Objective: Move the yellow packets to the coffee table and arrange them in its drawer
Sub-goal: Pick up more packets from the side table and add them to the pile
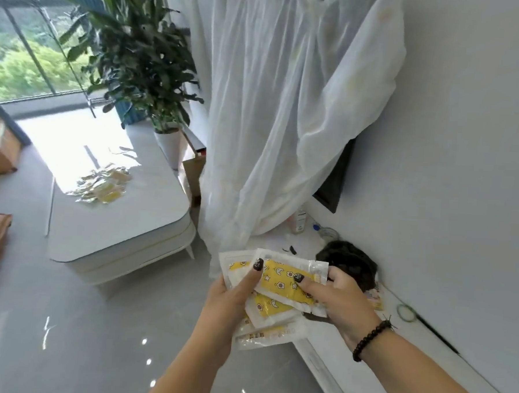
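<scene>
I hold a stack of yellow packets (280,283) in clear wrappers, printed with stars and moons, in front of me. My left hand (231,300) grips the stack's left side with its thumb on top. On the right end, my right hand (340,296) pinches the top packet. The white coffee table (115,219) stands to the left, with a loose pile of more packets (102,185) lying on its top. No open drawer shows from here.
A white sheet (287,107) hangs over something against the wall. A low white shelf (363,367) runs along the wall on the right, carrying a dark bundle (351,264), a bottle (299,219) and a green ring (406,312). A potted plant (142,55) stands behind the table.
</scene>
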Motion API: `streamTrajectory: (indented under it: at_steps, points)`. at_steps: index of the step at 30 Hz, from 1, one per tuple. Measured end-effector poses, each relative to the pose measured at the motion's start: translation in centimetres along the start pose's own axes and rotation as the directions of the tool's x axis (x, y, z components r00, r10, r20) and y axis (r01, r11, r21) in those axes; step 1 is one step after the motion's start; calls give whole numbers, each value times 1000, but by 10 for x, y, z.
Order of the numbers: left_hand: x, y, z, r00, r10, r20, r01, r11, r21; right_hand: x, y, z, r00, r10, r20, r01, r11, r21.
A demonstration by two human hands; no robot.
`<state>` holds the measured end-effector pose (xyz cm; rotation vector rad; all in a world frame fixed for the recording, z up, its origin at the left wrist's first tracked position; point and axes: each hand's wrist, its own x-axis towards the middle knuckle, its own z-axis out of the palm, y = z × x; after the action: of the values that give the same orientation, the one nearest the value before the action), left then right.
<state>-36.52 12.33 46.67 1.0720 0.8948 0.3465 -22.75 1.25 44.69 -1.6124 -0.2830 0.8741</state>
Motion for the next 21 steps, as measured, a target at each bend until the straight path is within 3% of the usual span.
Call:
streamTrajectory:
  at_steps: [7,15,21]
  points:
    - [-17,3,-162,978,-28,-206,-1,990,-141,-8,5,173,984,7,179,7,997,-77]
    - [-23,20,-320,877,-5,-480,-142,952,-270,-22,14,340,924,28,381,21,992,-123]
    - [-30,33,-395,930,106,-351,-186,961,-203,-13,21,419,931,37,364,-8,997,-82]
